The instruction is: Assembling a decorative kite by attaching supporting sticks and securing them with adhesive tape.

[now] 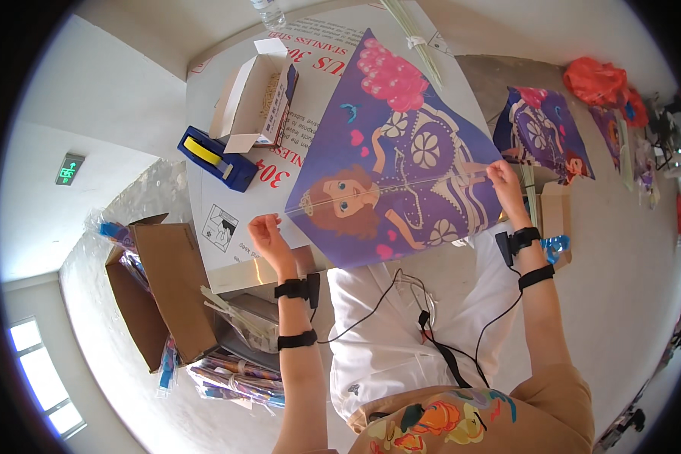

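Observation:
A purple diamond-shaped kite (454, 129) printed with a cartoon princess and pink balloons lies across the table's near part and over my lap. A thin pale rod (401, 186) crosses it from its left corner toward the right edge. My right hand (509, 195) pinches the kite's right edge, by the rod's end. Just off the left corner, my left hand (268, 240) is closed with its fingertips together. Whatever may be between those fingertips is too small to make out.
A blue tape dispenser (218, 159) with yellow tape and an open white carton (253, 98) stand on the table (208, 197). A bundle of pale sticks (416, 41) lies at the back. A cardboard box (175, 287) sits left, and another kite (541, 132) hangs at the right.

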